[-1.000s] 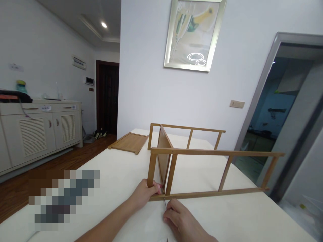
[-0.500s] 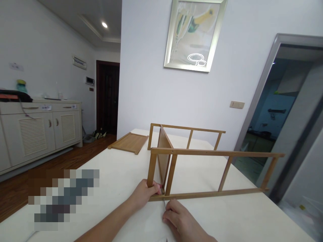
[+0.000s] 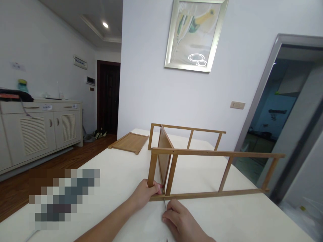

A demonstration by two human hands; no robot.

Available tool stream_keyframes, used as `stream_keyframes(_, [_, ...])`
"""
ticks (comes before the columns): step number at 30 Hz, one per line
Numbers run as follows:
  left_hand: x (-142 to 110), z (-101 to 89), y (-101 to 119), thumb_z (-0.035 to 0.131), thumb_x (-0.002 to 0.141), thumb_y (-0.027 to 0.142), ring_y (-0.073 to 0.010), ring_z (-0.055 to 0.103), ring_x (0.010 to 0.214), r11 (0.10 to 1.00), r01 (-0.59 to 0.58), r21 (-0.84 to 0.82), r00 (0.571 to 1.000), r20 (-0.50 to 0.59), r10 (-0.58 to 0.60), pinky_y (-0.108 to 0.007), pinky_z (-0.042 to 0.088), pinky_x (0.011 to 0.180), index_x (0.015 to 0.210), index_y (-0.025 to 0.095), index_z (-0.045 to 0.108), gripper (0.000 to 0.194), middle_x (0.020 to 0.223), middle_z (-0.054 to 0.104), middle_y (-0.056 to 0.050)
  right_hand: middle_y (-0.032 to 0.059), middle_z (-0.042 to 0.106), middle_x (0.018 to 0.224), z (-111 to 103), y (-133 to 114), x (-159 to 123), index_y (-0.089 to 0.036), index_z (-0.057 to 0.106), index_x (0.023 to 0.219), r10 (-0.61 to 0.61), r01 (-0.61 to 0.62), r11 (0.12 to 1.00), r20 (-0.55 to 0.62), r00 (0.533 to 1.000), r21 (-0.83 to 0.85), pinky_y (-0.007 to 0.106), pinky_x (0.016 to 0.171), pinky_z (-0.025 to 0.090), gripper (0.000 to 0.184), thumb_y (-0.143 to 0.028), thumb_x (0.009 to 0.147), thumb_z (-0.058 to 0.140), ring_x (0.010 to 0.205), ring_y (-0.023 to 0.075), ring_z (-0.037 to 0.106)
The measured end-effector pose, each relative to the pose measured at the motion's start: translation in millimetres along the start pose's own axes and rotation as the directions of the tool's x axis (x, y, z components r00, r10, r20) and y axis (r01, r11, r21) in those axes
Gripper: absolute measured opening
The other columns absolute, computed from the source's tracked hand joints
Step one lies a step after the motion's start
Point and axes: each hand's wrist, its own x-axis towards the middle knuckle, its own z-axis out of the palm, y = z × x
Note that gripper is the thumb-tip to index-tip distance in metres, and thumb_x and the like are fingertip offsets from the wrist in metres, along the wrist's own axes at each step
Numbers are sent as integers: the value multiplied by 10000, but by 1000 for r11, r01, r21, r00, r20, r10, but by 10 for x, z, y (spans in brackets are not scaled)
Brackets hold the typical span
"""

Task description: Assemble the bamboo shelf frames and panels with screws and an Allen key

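Note:
A wooden shelf frame (image 3: 219,153) lies on its side on the white table (image 3: 106,188), two ladder-like sides joined by an upright panel (image 3: 166,148). My left hand (image 3: 144,192) is closed around the frame's lower near corner, its fingertips at the panel's bottom end. Just below that corner, my right hand (image 3: 178,216) pinches a thin metal rod (image 3: 165,203), which looks like a hex key. The rod's tip meets the outer face of the bottom rail (image 3: 191,195); most of it is hidden in my fingers.
A second wooden panel (image 3: 130,143) lies flat at the table's far left edge. On the left of the table is a pixelated patch with a white cable (image 3: 31,234) beside it. A white cabinet (image 3: 40,124) stands left; a doorway (image 3: 267,127) opens right.
The view has shifted very slightly. Both hands keep their places at the frame's corner, and the frame has not visibly moved.

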Motion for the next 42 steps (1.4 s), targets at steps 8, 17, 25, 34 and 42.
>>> stream_keyframes(8, [-31, -1, 37, 595, 752, 424, -273, 626, 996, 1000, 1, -10, 1000, 14, 0, -336, 440, 854, 620, 153, 688, 316, 782, 722, -87, 37, 567, 823, -1, -44, 63, -188, 622, 793, 47, -48, 999, 38, 998, 25, 213, 677, 457, 165, -95, 870, 509, 763, 135, 567])
stream_keyframes(17, [-19, 7, 37, 591, 753, 435, -278, 628, 979, 1000, 0, -6, 1000, 3, 0, -335, 447, 825, 609, 158, 678, 325, 763, 711, -82, 37, 585, 792, 157, -46, 115, -187, 539, 743, -43, 51, 974, 39, 998, -219, 233, 633, 418, 176, -34, 825, 513, 726, 157, 541])
stream_keyframes(25, [-21, 14, 38, 590, 748, 406, -275, 626, 997, 1000, 2, -16, 1000, -9, -2, -341, 435, 860, 596, 166, 669, 295, 771, 712, -72, 39, 581, 810, 81, 28, -14, -198, 577, 859, -12, 14, 988, 17, 1000, -156, 221, 639, 437, 140, -103, 897, 481, 723, 149, 560])
stream_keyframes(34, [7, -2, -18, 588, 752, 410, -272, 631, 976, 1000, -4, -5, 1000, 4, 4, -339, 444, 841, 615, 158, 684, 303, 772, 716, -81, 41, 588, 802, 58, -28, 11, -194, 599, 839, 2, -1, 994, 1, 1000, -106, 221, 657, 443, 157, -122, 903, 476, 733, 148, 563])
stream_keyframes(42, [-16, 2, 29, 600, 742, 435, -275, 623, 1013, 1000, 13, 1, 1000, -4, -13, -348, 440, 876, 601, 168, 685, 313, 751, 718, -70, 39, 584, 785, 64, -25, 27, -190, 599, 824, 0, -1, 997, -14, 1000, -81, 226, 638, 431, 155, -141, 904, 476, 715, 150, 558])
